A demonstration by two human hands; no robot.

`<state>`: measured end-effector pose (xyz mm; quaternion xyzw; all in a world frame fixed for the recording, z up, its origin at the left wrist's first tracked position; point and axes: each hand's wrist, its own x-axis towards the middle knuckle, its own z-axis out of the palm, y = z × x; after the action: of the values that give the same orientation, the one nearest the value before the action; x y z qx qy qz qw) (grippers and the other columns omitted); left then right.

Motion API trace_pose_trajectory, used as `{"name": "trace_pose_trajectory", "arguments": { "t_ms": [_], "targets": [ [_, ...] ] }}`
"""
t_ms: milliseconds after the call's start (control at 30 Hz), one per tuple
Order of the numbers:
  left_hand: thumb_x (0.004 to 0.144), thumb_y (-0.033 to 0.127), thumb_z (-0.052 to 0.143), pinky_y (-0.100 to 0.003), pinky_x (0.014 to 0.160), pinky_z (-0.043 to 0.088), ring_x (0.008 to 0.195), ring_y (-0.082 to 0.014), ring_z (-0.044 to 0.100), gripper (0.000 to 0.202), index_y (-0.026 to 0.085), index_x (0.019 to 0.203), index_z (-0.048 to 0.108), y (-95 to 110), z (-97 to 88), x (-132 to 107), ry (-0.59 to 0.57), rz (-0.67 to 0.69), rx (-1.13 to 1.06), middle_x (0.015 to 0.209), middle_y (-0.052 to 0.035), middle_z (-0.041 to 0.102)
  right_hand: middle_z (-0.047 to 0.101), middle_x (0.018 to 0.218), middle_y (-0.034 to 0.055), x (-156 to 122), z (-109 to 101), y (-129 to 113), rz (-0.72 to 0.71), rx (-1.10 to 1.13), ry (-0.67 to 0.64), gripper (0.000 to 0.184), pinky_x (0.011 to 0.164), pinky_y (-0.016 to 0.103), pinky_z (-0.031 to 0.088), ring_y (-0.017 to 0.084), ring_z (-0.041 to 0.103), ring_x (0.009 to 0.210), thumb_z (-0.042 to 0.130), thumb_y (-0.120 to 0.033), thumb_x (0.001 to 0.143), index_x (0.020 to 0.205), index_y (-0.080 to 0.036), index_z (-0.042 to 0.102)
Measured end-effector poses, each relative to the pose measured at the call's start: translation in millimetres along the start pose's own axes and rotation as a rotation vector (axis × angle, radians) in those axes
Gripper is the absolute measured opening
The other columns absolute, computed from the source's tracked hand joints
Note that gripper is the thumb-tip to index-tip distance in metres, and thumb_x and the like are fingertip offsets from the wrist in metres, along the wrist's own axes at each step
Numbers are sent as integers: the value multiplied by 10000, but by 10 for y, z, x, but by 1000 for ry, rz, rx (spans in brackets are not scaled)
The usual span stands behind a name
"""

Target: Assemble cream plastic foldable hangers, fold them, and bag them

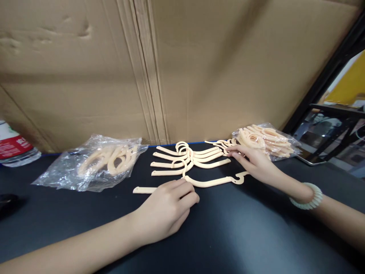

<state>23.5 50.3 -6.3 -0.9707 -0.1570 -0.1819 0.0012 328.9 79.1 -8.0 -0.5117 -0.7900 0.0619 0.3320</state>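
My left hand [171,205] is closed over the middle of a cream plastic hanger [209,183], whose arms lie out to both sides on the table. At this hanger's right end is a curved hook piece [240,178]. Behind it, several more cream hangers [168,164] lie in a row, their hooks overlapping in the middle. Further right, my right hand [252,160] reaches over a small pile of loose cream pieces [221,144]. Its fingers are stretched out and touch the pile; the thumb and anything under the fingertips are hidden.
A clear plastic bag [68,175] with cream pieces lies at left, another filled bag [265,139] at back right. A bottle with a red label [15,146] stands at far left. Cardboard [228,68] rises behind the dark table [222,243]. A black rack [336,110] is at right.
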Motion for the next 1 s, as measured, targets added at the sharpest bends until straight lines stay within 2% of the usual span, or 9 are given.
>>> {"name": "trace_pose_trajectory", "arguments": {
  "t_ms": [100,333,600,700,800,1000],
  "targets": [
    [897,49,372,-321,682,475,750,-202,536,254,129,951,607,-13,2,-4,4,-12,-35,872,-83,607,722,941,66,24,-54,59,16,42,-50,267,815,369,537,216,676,898,391,-310,966,1058,-206,619],
    [905,56,379,-316,677,463,744,-196,523,241,125,947,607,-19,10,-3,9,0,-46,868,-85,606,721,1038,66,48,-109,132,-27,30,-146,264,882,387,532,217,668,977,416,-265,925,1032,-209,651],
    [909,53,381,-309,661,455,730,-194,533,236,136,955,597,-31,12,-2,21,8,-49,852,-78,609,738,870,77,58,-117,273,116,-1,22,260,758,394,573,228,704,808,433,-227,889,954,-179,680],
    [909,52,382,-305,659,459,730,-193,546,238,142,962,596,-25,10,-1,31,4,-50,851,-75,612,743,906,67,55,-88,258,60,-59,4,242,767,418,567,238,699,837,453,-209,888,954,-200,686],
    [905,53,388,-300,661,465,728,-191,552,237,150,958,597,-19,5,5,42,4,-49,847,-71,611,734,988,67,53,-48,220,-62,-95,-36,224,850,448,545,251,675,939,489,-215,895,979,-219,696],
    [907,52,398,-309,658,464,723,-189,540,227,140,941,604,-24,7,-5,46,11,-50,837,-76,609,693,1067,92,37,16,190,-188,-79,-157,260,933,472,500,258,609,1043,528,-264,924,1132,-225,678]
  ]
}}
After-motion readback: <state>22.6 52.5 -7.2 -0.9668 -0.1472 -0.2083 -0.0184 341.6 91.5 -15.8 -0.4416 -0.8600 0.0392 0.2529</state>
